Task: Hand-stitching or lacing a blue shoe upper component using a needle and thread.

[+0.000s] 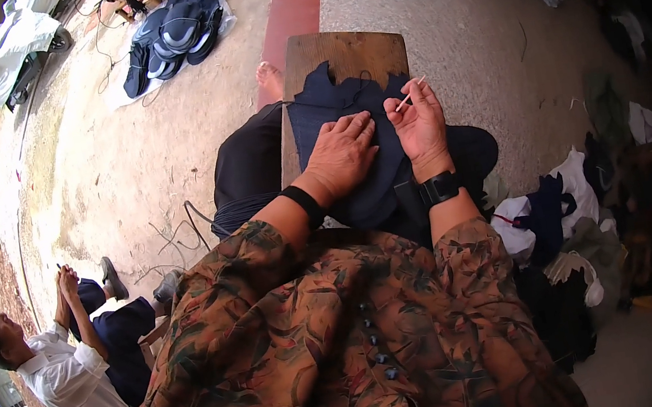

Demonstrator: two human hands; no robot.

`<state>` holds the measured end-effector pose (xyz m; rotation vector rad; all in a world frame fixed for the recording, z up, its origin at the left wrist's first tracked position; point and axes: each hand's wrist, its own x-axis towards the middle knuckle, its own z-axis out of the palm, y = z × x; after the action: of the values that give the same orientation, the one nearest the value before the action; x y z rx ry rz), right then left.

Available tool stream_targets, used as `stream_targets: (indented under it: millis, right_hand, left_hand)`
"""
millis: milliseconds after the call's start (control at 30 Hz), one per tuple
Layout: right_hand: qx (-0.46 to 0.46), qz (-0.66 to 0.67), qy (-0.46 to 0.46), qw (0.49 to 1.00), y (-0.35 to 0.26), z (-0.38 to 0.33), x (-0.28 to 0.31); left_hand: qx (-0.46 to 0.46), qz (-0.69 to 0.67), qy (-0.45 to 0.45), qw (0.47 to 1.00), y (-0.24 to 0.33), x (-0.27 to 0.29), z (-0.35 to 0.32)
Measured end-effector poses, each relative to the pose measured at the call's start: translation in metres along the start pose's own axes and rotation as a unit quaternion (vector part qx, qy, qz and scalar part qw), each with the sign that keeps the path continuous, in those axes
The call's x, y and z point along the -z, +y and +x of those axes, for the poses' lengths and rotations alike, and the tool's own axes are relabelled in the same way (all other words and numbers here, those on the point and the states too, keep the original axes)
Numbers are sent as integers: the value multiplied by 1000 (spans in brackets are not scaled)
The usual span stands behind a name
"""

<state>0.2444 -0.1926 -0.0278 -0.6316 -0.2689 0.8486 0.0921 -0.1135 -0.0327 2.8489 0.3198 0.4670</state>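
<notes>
A piece of dark navy cloth (313, 117) with jagged edges lies over a wooden board (352, 42) in front of me. My left hand (342, 150) rests flat on the cloth, fingers stretched out and close together, pressing it down. Just to its right, my right hand (420, 118) is raised over the cloth's right side, palm partly turned up. Between its thumb and fingers it pinches a thin, pale stick (402, 104), which slants up to the right. What the stick's upper end is like is too small to tell.
Rumpled white and dark cloths (547, 213) lie on the floor to my right. A seated person (63, 361) is at the left. Far left of the board, dark cut pieces (177, 28) are piled on a white sheet. Loose cords (172, 243) run across the floor.
</notes>
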Motion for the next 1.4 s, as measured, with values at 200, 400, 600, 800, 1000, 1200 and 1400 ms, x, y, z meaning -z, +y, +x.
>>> stream_targets:
  millis: [200,400,600,800,1000,1200,1400]
  right_hand:
    - [59,-159,45,984,-24,-8,28]
    - [200,-246,306,898,-132,-40,102]
    - [240,-254,363,864,-188,-76,147]
    - [261,-261,400,839,-229,-89,167]
    - [297,-247,416,823,-257,-97,167]
    - [312,-286,435,795,-266,-102,167]
    - [315,-308,446,779,-276,-105,182]
  left_hand:
    - [10,1,17,1000,0,2,0]
    - [17,12,20,1000,-2,0,-3]
    - [7,17,29,999,0,1,-2]
    - [7,13,34,999,-1,0,-3]
    - [7,7,32,999,-1,1,-3]
    - [4,1,36,999,-2,0,-3]
    - [4,-1,37,999,-2,2,-3]
